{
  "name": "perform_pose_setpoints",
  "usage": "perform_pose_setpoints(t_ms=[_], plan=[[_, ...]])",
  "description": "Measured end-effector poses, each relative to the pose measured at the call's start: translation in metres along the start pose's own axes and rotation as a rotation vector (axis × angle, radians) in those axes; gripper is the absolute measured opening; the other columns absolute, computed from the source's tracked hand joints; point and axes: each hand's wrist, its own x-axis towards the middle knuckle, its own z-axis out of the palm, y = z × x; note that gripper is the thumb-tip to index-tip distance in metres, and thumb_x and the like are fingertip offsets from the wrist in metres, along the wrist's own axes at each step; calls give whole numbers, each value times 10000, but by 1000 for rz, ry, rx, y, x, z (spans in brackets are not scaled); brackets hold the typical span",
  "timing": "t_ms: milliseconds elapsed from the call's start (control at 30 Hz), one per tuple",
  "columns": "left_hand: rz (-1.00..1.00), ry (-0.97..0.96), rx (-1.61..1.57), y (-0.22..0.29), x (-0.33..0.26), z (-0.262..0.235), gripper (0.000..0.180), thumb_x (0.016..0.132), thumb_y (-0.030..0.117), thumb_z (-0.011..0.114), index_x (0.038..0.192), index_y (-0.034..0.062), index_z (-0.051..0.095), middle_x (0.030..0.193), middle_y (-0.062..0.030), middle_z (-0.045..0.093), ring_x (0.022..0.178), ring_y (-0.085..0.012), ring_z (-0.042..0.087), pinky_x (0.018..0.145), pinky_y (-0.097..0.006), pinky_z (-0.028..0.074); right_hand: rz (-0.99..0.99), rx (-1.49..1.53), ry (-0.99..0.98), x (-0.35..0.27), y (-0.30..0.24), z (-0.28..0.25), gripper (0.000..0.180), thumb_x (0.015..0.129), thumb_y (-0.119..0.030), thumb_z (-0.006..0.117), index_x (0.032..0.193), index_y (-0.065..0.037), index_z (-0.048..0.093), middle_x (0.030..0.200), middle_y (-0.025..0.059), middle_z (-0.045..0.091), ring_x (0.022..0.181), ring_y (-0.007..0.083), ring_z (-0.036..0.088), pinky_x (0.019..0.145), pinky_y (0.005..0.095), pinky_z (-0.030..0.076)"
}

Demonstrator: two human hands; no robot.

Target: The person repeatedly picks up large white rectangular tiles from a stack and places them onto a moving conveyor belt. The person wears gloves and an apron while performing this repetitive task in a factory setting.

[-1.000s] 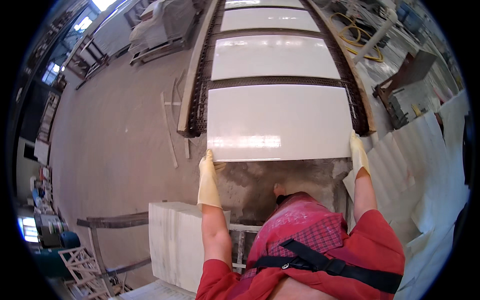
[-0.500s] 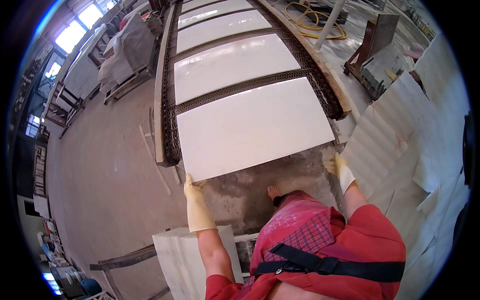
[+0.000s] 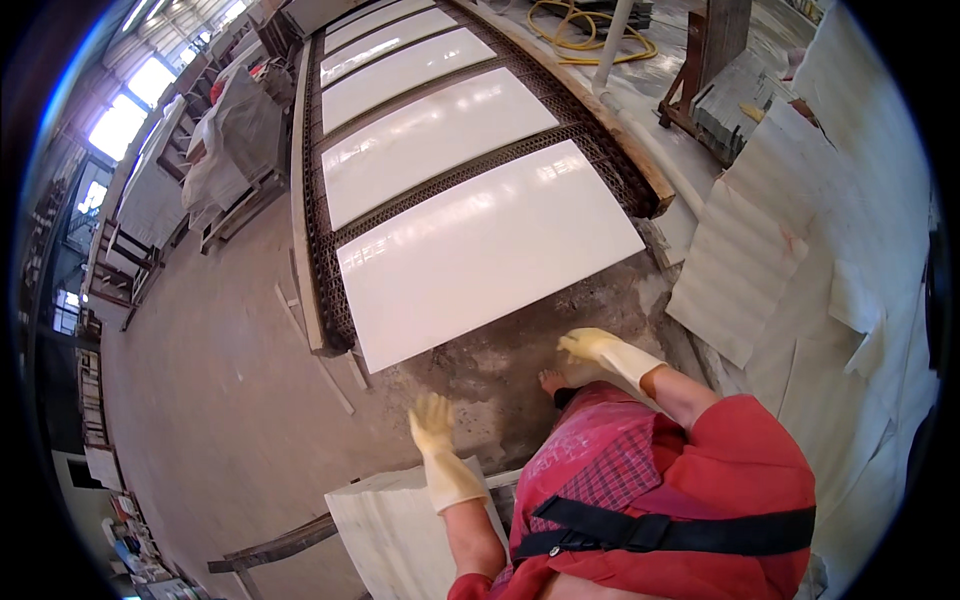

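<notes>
Both hands have come off the near edge of the large glossy white stone slab (image 3: pixel 490 250), which they gripped at its two corners a second ago, and the view has swung so that the slab now lies farther up and tilted across the picture. The left hand (image 3: pixel 433 425), in a pale yellow rubber glove, hangs free with fingers spread wide over the rough grey patch of floor (image 3: pixel 500 375), holding nothing; the right hand (image 3: pixel 590 347), gloved the same way, is likewise open, fingers loosely extended just beside the slab's near right corner but apart from it. Neither touches the slab. A bare foot (image 3: pixel 552 381) shows on the stained floor between the hands, below the red sleeves and checked cloth of the person's own body. The slab rests flat at the near end of a long dark mesh conveyor bed (image 3: pixel 330 290), with more white slabs (image 3: pixel 430 140) lined up behind it, each separated by a strip of mesh. By the look of it the step in hand is the release after seating the slab on the line, and the hands are drawing back toward the body. A further white slab (image 3: pixel 395 530) lies on a low stand just below the left hand; if that is handled next, it would call for turning to it and taking a firm two-handed grip on opposite edges, as a slab this broad looks heavy and brittle. Corrugated white sheets (image 3: pixel 740 260) lie to the right, and a yellow hose (image 3: pixel 590 30) coils beyond the bed.
</notes>
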Motion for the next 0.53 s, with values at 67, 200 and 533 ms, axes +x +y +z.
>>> perform_pose_setpoints(t_ms=[67,200,533], plan=[[-78,111,-45,-23,-22,-45,597,1035,527,375,1503,159,416,1579,-164,358,1454,-370,337,1142,-537,347,-38,56,-183,-15,-39,19,432,997,-380,462,1209,-66,668,947,116,734,840,202,694,811,336,547],[-232,319,-72,-67,-81,-137,592,1042,536,318,1479,156,444,1517,-153,452,1404,-366,414,1120,-535,360,-246,-101,-366,-50,-110,58,471,995,-407,440,1271,-90,651,1043,110,737,962,201,686,907,346,520],[-311,428,643,-66,-251,-250,584,1044,476,299,1464,90,424,1413,-209,537,1322,-400,491,1060,-530,422,-743,-521,-403,-151,-222,151,451,985,-413,457,1243,-104,661,1169,147,700,1106,353,642,1003,435,469]])
